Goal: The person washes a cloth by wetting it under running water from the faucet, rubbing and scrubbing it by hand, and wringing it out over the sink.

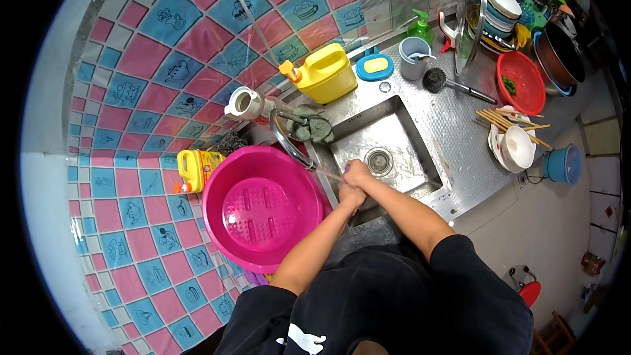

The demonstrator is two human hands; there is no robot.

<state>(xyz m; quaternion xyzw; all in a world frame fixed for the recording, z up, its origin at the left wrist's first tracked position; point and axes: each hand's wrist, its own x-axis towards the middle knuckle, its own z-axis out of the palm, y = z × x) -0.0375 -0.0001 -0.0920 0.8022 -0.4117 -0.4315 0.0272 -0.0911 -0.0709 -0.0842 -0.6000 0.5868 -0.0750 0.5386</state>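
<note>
Over the steel sink (419, 137), my right hand (357, 173) and my left hand (353, 194) are pressed together under the curved faucet (289, 141). A thin stream of water runs from the spout onto them. Both hands look closed, with fingers curled in. What lies between them, if anything, is hidden. Below and beyond them, the round drain (378, 162) shows in the sink floor. A dark green-grey cloth (315, 129) hangs by the faucet base. Left of my arms stands a large pink basin (263, 213).
Behind the sink stand a yellow jug (327, 73), a blue soap dish (374, 66) and a grey cup (414, 58). A scrubber with a handle (453, 83), a red colander (521, 82), chopsticks (506, 121) and white bowls (517, 149) occupy the right counter. Another yellow bottle (192, 171) is left.
</note>
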